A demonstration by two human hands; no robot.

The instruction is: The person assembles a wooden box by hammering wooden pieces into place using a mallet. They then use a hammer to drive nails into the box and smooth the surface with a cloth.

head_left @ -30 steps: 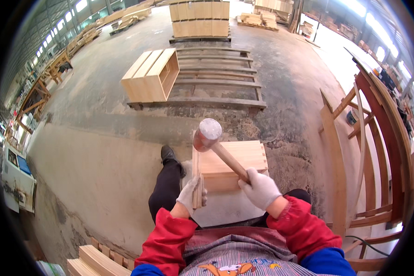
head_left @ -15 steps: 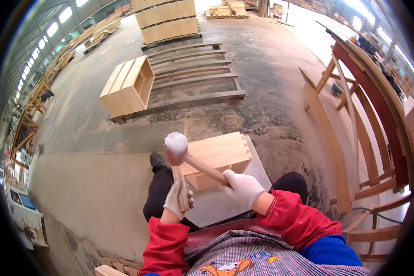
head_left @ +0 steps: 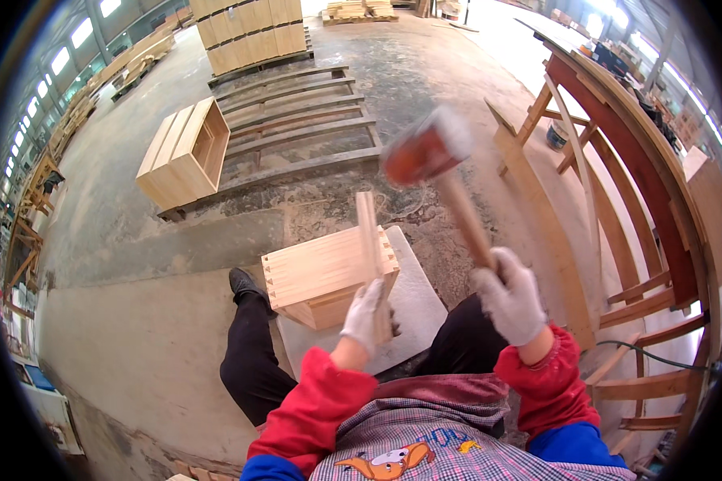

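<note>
Between my knees a pale wooden box (head_left: 317, 268) with finger-jointed corners rests on a whitish slab (head_left: 419, 287). My left hand (head_left: 363, 317), in a white glove, is closed round a narrow wooden strip (head_left: 367, 228). The strip stands up across the right end of the box top; whether it touches the box I cannot tell. Above and right of the box, my gloved right hand (head_left: 509, 297) grips the handle of a mallet (head_left: 429, 148). Its head, reddish with a whitish end, is raised off the box and blurred by motion.
Another wooden box (head_left: 186, 152) lies on the near left part of a slatted pallet (head_left: 297, 164). Behind it rises a stack of wooden boxes (head_left: 253, 36). Along the right side stand a wooden-framed bench (head_left: 650, 168) and a leaning board (head_left: 541, 208).
My left hand has carried the strip from the box's left end to its right end. The mallet has swung up and right with my right hand, and the view has shifted somewhat.
</note>
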